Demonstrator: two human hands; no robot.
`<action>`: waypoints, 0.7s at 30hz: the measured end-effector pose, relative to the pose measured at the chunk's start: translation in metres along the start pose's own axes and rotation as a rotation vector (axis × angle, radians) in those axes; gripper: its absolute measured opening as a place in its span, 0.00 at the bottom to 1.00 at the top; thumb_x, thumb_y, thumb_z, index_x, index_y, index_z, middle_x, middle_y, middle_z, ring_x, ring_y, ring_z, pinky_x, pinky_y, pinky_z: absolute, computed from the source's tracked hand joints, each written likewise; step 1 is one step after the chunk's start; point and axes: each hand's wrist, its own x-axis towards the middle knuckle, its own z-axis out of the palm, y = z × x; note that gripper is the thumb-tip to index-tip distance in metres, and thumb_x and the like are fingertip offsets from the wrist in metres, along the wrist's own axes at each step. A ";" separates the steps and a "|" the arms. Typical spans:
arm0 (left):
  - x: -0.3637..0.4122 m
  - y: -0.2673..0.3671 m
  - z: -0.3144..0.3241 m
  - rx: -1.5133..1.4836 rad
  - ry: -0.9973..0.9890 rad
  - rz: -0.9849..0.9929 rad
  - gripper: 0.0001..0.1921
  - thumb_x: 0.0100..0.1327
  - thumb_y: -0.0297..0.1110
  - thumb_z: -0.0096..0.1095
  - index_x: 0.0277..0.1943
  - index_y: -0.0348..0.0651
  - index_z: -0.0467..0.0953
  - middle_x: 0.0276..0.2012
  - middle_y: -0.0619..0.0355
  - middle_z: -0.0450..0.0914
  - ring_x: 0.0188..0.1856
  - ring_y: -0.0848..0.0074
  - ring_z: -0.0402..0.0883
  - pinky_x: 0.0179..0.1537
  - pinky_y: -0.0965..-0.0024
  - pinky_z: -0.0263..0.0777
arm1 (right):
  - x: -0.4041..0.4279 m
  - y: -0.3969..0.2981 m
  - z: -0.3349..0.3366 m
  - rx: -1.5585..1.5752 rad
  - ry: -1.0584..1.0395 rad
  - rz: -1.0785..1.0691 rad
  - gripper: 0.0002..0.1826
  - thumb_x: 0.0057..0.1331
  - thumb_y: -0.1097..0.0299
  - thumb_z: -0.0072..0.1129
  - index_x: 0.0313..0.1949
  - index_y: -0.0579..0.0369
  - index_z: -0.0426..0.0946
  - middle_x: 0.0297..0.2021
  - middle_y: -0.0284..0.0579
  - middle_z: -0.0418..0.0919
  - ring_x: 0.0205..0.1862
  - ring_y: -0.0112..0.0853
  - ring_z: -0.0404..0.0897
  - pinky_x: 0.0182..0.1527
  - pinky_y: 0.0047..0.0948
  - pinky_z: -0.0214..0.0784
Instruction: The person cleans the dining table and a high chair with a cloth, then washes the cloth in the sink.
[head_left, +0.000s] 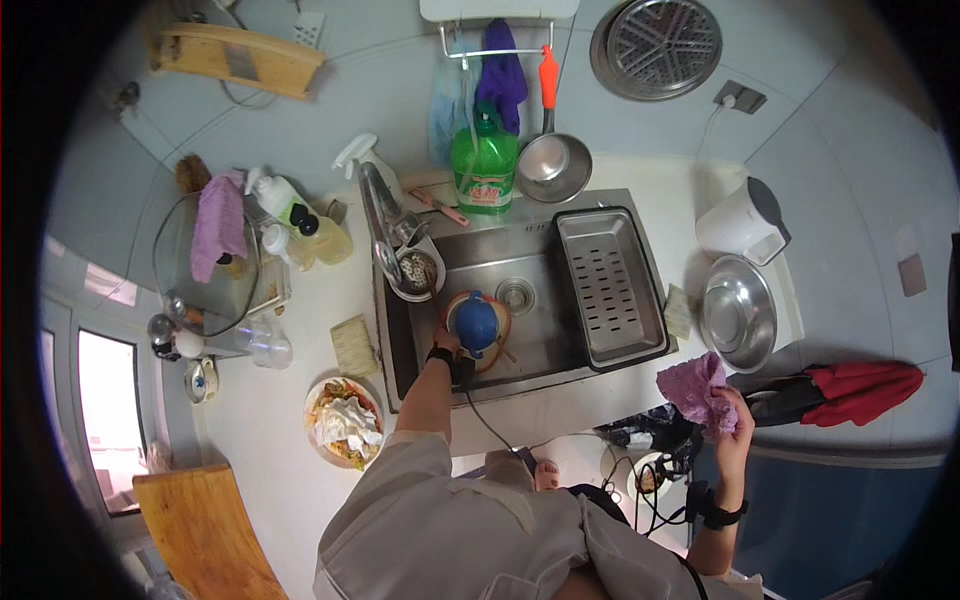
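Note:
My left hand (448, 337) reaches into the steel sink (536, 345), at the left edge of a blue bowl with small handles (476, 322). Its fingers are partly hidden, so whether they grip the bowl is unclear. Beneath the bowl lies an orange-rimmed dish (501, 352), mostly covered. Right of the sink, my right hand (735, 424) holds up a crumpled purple cloth (694, 390) over the counter's front edge. A slotted steel drain basket (609, 289) sits along the sink's right side. The faucet (375, 217) rises at the left, beside a strainer holder (418, 274).
A plate of food scraps with crumpled tissue (346, 424) stands left of the sink. Behind it are a green detergent bottle (484, 172) and a ladle (555, 165). An electric kettle (739, 221) and steel basin (739, 315) are at right. Cables (652, 502) hang below.

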 end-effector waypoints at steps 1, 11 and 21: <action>0.022 -0.013 -0.022 0.062 -0.137 0.047 0.22 0.62 0.31 0.46 0.59 0.41 0.55 0.46 0.48 0.71 0.33 0.65 0.74 0.30 0.65 0.70 | 0.005 -0.003 0.008 0.032 0.014 0.048 0.14 0.54 0.78 0.43 0.41 0.61 0.71 0.42 0.45 0.71 0.45 0.32 0.70 0.47 0.24 0.60; -0.063 0.044 0.010 0.456 -0.289 0.094 0.33 0.58 0.28 0.49 0.63 0.35 0.42 0.60 0.43 0.56 0.59 0.56 0.60 0.55 0.61 0.60 | 0.031 -0.007 0.052 -0.004 -0.033 0.083 0.12 0.56 0.79 0.44 0.40 0.61 0.71 0.40 0.45 0.72 0.45 0.33 0.70 0.49 0.26 0.58; -0.001 -0.010 0.020 0.304 -0.305 -0.009 0.32 0.53 0.30 0.58 0.61 0.39 0.53 0.50 0.43 0.69 0.45 0.59 0.73 0.39 0.62 0.72 | 0.023 -0.017 0.064 0.017 -0.103 0.087 0.15 0.54 0.83 0.41 0.40 0.62 0.71 0.41 0.47 0.72 0.46 0.34 0.70 0.51 0.27 0.58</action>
